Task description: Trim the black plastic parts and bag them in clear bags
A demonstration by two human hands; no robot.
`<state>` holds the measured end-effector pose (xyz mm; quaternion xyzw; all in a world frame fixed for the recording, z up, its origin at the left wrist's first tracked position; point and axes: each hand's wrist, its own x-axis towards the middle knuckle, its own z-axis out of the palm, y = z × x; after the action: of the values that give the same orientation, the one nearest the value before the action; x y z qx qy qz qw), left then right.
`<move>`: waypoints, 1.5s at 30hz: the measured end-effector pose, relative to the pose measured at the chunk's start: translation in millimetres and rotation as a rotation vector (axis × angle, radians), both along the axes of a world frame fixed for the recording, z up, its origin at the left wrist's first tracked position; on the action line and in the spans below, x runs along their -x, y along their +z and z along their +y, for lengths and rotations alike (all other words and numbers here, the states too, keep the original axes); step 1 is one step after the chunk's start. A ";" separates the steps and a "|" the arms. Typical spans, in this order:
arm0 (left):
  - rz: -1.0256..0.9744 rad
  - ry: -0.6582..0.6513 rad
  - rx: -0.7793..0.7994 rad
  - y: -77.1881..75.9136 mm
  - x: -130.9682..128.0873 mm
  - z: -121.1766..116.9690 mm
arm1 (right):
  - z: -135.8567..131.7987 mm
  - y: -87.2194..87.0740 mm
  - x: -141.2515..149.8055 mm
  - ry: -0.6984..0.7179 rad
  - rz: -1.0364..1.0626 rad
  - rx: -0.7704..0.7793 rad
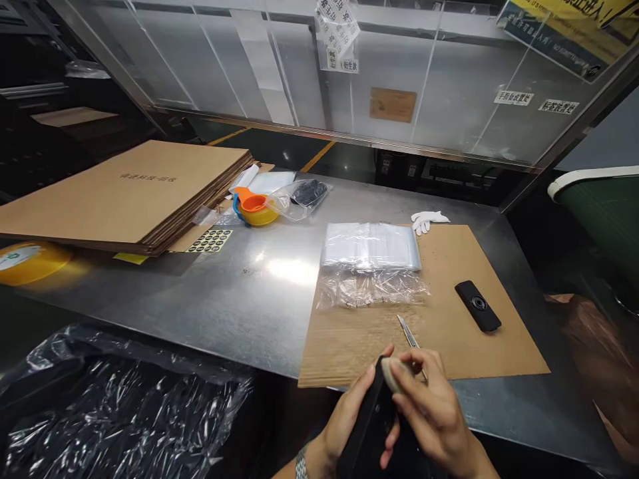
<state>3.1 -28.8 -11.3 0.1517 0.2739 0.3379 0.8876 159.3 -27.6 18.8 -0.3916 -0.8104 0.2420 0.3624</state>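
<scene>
At the near edge of the table, my left hand (349, 416) is closed around a black, flat-sided part (367, 422). Its lower portion runs out of the picture. My right hand (436, 412) pinches a small beige rounded pad (390, 374) against the upper edge of that part. Beyond my right fingers a slim silver craft knife (408, 331) points away over the cardboard. Whether those fingers touch it, I cannot tell. A pack of clear plastic bags (370, 246) lies farther out on the cardboard sheet (449, 346).
A black part with a round lens-like disc (478, 303) lies at right, a white glove (429, 219) behind it. Flat cartons (134, 189) are stacked at left, near an orange-and-yellow tape dispenser (257, 209). A plastic-lined bin (124, 406) stands at lower left; a clear panel (374, 143) crosses the back.
</scene>
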 end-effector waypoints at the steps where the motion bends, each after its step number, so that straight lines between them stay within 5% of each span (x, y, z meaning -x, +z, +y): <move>1: 0.014 -0.003 0.002 0.7 -0.9 -1.3 | 1.2 1.5 -1.5 -0.051 -0.012 -0.004; 7: 0.363 0.240 -0.064 6.9 -0.6 4.6 | -10.7 8.6 17.4 0.050 -0.181 -0.069; 13: -0.008 0.186 0.320 -2.1 -7.4 10.7 | -39.2 -20.9 34.7 -0.021 -0.035 -0.084; 18: -0.254 0.169 0.535 2.8 -13.3 13.8 | -35.2 -16.7 31.9 -0.057 0.043 -0.165; 21: -0.255 0.221 0.624 7.2 -12.4 18.3 | -38.2 -16.7 37.9 -0.017 0.059 -0.214; 26: -0.159 0.226 0.768 8.4 -7.9 22.5 | -52.5 -36.8 36.8 -0.162 -0.049 -0.319; 33: -0.041 0.406 0.620 8.1 -2.0 26.7 | -49.7 -51.0 -6.5 -0.266 -0.153 -0.347; 38: 0.116 0.535 0.326 8.1 7.1 25.1 | -13.6 -72.7 -65.4 -0.680 -0.295 -0.180; 41: 0.116 0.450 0.396 4.1 10.8 23.3 | 11.9 -96.4 -96.0 -0.827 -0.388 -0.187; 45: -0.009 0.446 0.504 3.6 12.9 20.4 | 31.5 -113.0 -110.1 -0.792 -0.453 -0.154</move>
<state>-9.9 -8.4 -7.7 -0.1373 0.3715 0.4460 0.8026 269.4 3.9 -94.2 -0.6859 -0.6729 -0.0674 0.2686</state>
